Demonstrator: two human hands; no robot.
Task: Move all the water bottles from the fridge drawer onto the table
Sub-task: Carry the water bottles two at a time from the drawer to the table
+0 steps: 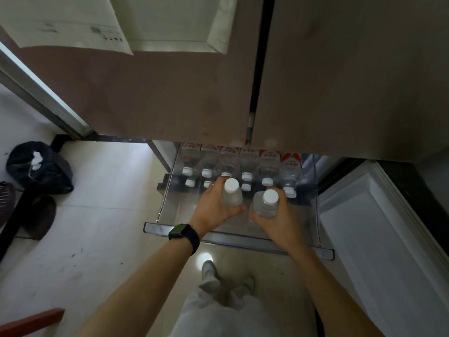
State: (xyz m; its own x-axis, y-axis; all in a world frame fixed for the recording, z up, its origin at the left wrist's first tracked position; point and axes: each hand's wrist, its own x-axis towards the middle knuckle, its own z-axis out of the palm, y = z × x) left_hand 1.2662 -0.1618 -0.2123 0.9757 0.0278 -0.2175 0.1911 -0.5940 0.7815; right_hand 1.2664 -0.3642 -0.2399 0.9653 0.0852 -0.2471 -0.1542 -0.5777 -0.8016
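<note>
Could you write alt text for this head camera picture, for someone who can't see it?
Seen from above, a person's left hand and right hand each hold a clear plastic white-capped water bottle, one left and one right, over an open fridge drawer. More such bottles stand in a row at its back.

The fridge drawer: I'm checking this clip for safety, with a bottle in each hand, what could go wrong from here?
1. Both hands are full: the left hand holds one bottle, the right hand another bottle, so neither could catch a slip.
2. The fridge drawer juts open at the person's feet, a possible trip.
3. The fridge doors overhang, so the head might bump when rising.
</note>
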